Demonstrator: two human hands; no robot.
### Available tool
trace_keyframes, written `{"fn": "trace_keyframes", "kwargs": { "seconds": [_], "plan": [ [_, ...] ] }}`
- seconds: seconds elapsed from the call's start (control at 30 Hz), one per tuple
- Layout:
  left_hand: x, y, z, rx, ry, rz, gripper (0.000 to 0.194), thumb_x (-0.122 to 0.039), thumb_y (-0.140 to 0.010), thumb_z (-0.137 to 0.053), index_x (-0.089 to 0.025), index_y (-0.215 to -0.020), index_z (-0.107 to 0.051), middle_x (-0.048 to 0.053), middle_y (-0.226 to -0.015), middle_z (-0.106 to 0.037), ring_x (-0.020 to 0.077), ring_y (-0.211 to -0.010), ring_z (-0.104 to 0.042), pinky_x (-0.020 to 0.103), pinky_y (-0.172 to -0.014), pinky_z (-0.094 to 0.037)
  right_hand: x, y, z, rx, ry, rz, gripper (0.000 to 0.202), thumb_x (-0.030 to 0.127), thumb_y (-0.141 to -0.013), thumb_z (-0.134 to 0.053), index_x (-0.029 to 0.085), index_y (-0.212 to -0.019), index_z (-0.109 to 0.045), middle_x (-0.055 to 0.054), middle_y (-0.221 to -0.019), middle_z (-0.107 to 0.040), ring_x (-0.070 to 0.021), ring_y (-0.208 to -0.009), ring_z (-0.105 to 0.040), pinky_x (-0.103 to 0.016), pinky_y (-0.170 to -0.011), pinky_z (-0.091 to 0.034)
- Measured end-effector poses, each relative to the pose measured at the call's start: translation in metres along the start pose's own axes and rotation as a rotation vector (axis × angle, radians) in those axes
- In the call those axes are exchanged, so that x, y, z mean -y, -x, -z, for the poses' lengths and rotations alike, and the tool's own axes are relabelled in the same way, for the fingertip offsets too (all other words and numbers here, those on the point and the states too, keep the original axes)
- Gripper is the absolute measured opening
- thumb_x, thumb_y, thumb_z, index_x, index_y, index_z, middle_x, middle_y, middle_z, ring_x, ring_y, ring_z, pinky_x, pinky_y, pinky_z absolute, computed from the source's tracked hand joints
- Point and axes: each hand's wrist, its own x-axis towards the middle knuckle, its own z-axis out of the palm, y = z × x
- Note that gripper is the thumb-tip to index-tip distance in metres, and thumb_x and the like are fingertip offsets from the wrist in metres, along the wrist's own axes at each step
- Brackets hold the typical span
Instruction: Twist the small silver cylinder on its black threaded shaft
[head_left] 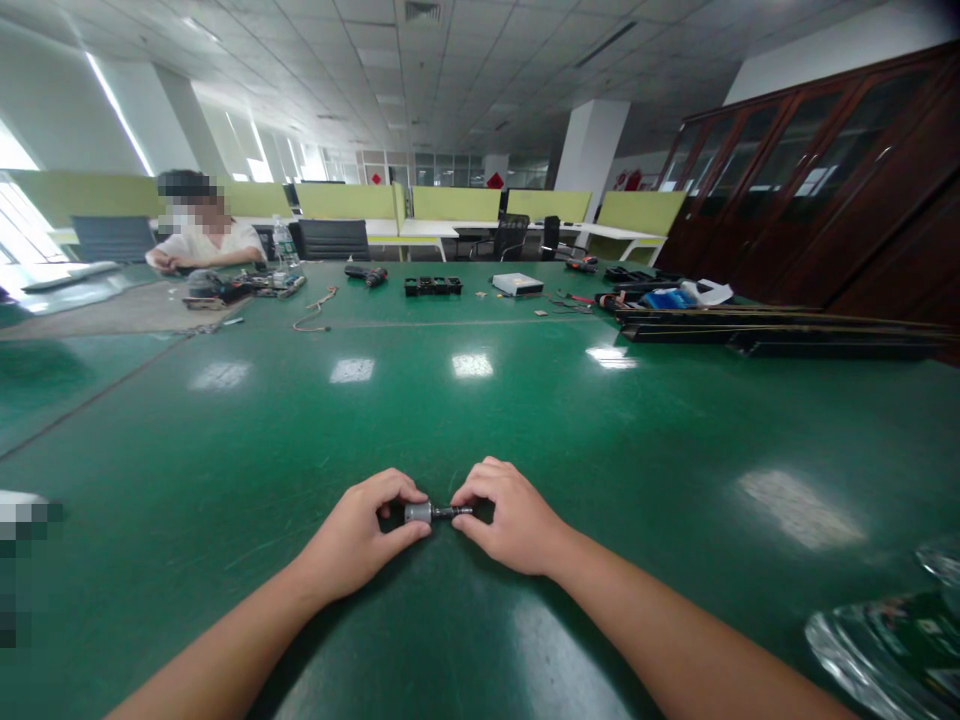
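Note:
Low in the middle of the view, a short grey metal cylinder with a thin dark shaft (pixel 441 512) lies sideways between my hands, close to the green tabletop. My left hand (pixel 358 530) grips the thick cylinder end from the left, thumb below and fingers above. From the right, my right hand (pixel 510 515) pinches the slim shaft near its tip with thumb and forefinger. The shaft points right. Whether cylinder and shaft are one piece or two fitted together, I cannot tell.
The green table (pixel 420 410) spreads all around. Farther back are a power drill (pixel 366 274), a black tray-like part (pixel 433 286), a white box (pixel 517 284) and dark metal strips (pixel 750 330). A person (pixel 214 240) sits far left. A plastic bottle (pixel 892 640) is near right.

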Motion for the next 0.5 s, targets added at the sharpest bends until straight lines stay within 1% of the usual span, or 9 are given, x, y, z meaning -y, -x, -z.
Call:
{"fn": "trace_keyframes", "kwargs": {
  "seconds": [0.23,0.5],
  "plan": [
    [-0.0005,0.0,0.0007,-0.015,-0.009,-0.022,0.012,-0.027,-0.085,-0.065,-0.02,-0.095,-0.066,0.004,-0.095,-0.067,0.0172,-0.08,-0.059,0.028,-0.071,-0.046,0.0007,0.0002,0.0031,0.012,0.006,-0.012,0.009,0.015,-0.076,-0.073,0.021,-0.082,-0.07,-0.002,-0.082,-0.066,-0.0187,-0.084,-0.056,-0.035,-0.081,-0.041],
    [-0.0017,-0.0001,0.0012,-0.014,-0.017,-0.017,0.012,-0.026,-0.085,-0.064,-0.02,-0.095,-0.066,0.003,-0.094,-0.067,0.0168,-0.079,-0.058,0.028,-0.07,-0.046,-0.001,-0.0003,0.0044,0.0,0.008,-0.033,0.009,0.014,-0.074,-0.073,0.02,-0.079,-0.069,-0.001,-0.079,-0.065,-0.0179,-0.081,-0.056,-0.034,-0.079,-0.041]
  ]
}}
